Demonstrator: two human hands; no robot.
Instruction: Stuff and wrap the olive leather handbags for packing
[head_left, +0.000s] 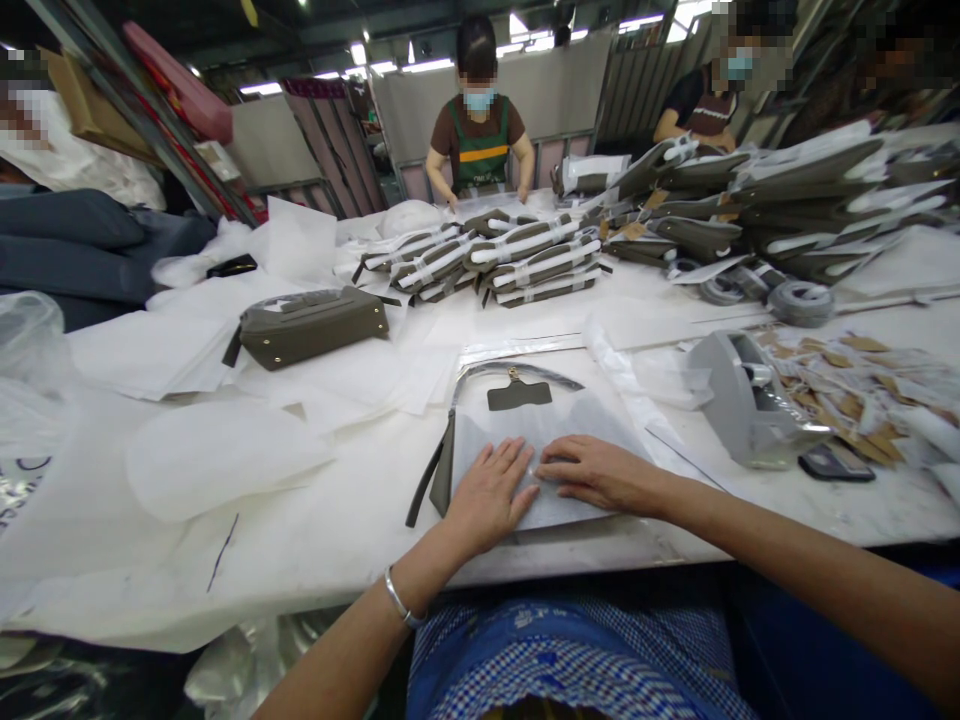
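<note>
A dark olive handbag [443, 468] lies flat on the white table before me, mostly covered by a thin white sheet [570, 425]. Its wrapped handle [487, 368] arches out past the far edge of the sheet, and a dark tag [519, 396] on a small gold clasp lies there. My left hand [491, 492] rests flat on the sheet with its fingers outstretched. Beside it, my right hand [596, 472] also presses on the sheet, fingers extended and slightly bent. Neither hand grips anything that I can see.
Another olive bag [315, 325] stands at the left among white paper sheets [150, 350]. Wrapped bags [517, 255] are piled beyond. At the right sit a grey tape dispenser [742, 400], a dark phone-like object [836, 462] and tan tags [847, 390]. A co-worker [480, 130] stands across the table.
</note>
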